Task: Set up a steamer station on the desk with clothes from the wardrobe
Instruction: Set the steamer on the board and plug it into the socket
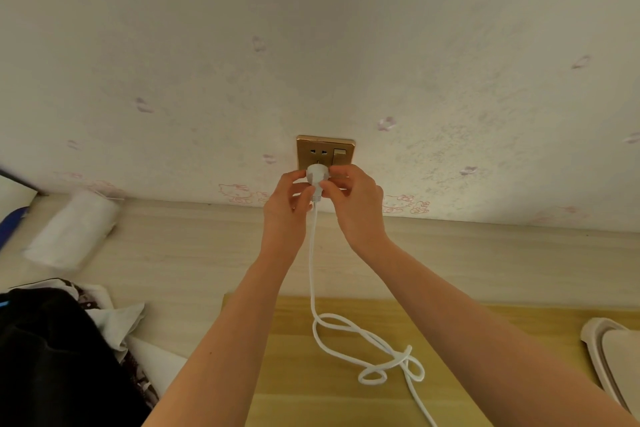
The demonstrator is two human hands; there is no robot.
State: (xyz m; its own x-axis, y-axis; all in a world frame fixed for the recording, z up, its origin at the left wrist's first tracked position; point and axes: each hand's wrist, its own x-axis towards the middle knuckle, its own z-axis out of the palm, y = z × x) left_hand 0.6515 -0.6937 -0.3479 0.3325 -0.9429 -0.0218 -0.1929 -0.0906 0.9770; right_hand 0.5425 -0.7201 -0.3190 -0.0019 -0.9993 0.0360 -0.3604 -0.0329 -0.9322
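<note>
At the wall above the desk (194, 250), in the head view, both hands meet on a white plug (314, 177) held against the lower part of a gold socket plate (341, 145). The left hand (285, 210) has its fingers curled round the plug's left side, the thumb on its front. The right hand (358, 203) pinches the plug's right side and neck between thumb and fingertips. Whether the pins sit in the socket cannot be told, as the plug body covers them. Just above the plug, 2 slots of the plate show, with a rocker switch (340, 152) beside them on the right.

A white cord (311, 270) hangs from the plug down between the 2 forearms, then lies in loose loops on a yellow wooden board (491, 333) on the pale desk and runs off the bottom edge. At the right edge, a rounded cream object (613, 354) rests on the board, only partly in view. At lower left, a heap of dark clothes (52, 360) lies on the desk with white cloth (119, 317) at its edge. Farther back on the left, a white roll (72, 229) lies near the wall (311, 45), which carries faint pink cartoon prints.
</note>
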